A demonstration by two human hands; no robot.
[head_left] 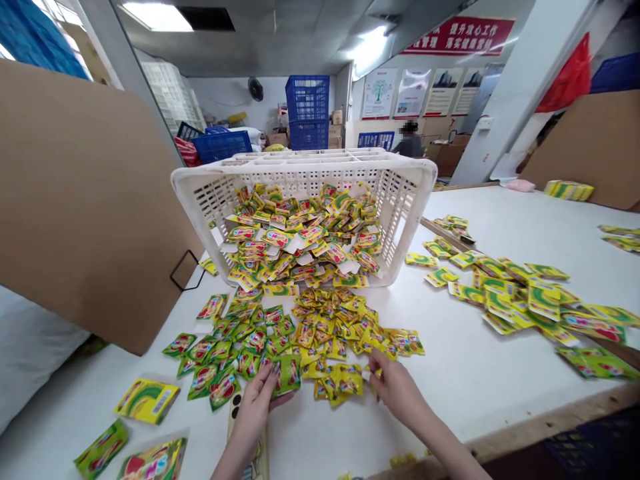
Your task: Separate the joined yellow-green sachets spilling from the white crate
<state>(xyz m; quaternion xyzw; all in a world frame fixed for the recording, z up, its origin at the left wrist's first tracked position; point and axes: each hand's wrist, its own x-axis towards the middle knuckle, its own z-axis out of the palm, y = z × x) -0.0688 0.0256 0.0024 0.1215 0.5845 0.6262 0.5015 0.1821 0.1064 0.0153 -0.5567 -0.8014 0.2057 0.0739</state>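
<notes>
My left hand (263, 393) is closed around a green candy packet (287, 373), thumb on top, in front of the piles. Fingers pinched together, my right hand (395, 383) is at the near right edge of a heap of small yellow packets (345, 327); what lies between the fingertips is too small to make out. Left of that heap spreads a pile of green packets (245, 333) with red pictures. Behind both, a white plastic basket (413, 220) lies on its side, its mouth facing me, full of flat yellow-green packs (300, 247) that spill toward the table.
Several yellow packs (505, 293) lie scattered at the right along a wooden strip. At the left stands a large brown cardboard sheet (90, 200). A phone (257, 453) lies under my left forearm. Blue crates (307, 113) and a seated person (410, 143) are farther back.
</notes>
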